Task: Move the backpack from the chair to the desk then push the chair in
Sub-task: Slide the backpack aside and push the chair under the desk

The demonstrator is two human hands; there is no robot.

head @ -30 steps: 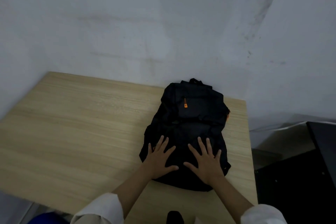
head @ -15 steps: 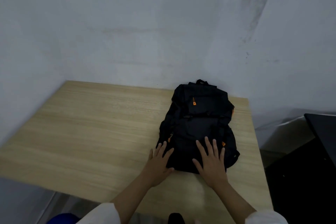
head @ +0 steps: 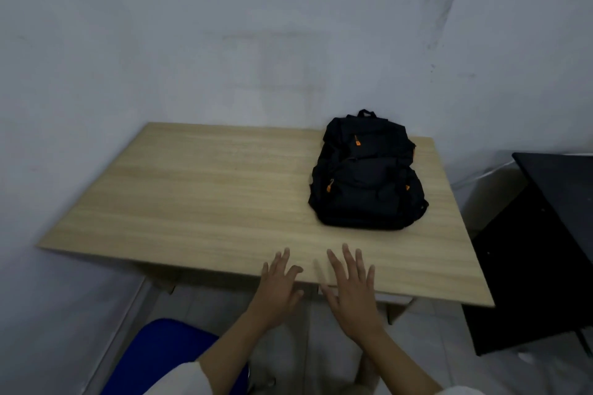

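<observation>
A black backpack (head: 365, 176) with orange zipper pulls lies flat on the right rear part of the light wooden desk (head: 208, 196). Both hands hover at the desk's front edge, well short of the backpack and touching nothing. My left hand (head: 277, 289) has its fingers spread and holds nothing. My right hand (head: 353, 292) is also spread and empty. A blue chair seat (head: 160, 356) shows at the bottom left, in front of the desk and partly hidden behind my left sleeve.
White walls close in behind and to the left of the desk. A black piece of furniture (head: 545, 250) stands close to the desk's right side. Pale tiled floor (head: 433, 362) lies below the desk's front edge.
Both hands have left the backpack and drawn back to the desk's front edge. The view has pulled back, so the blue chair now shows at the bottom left.
</observation>
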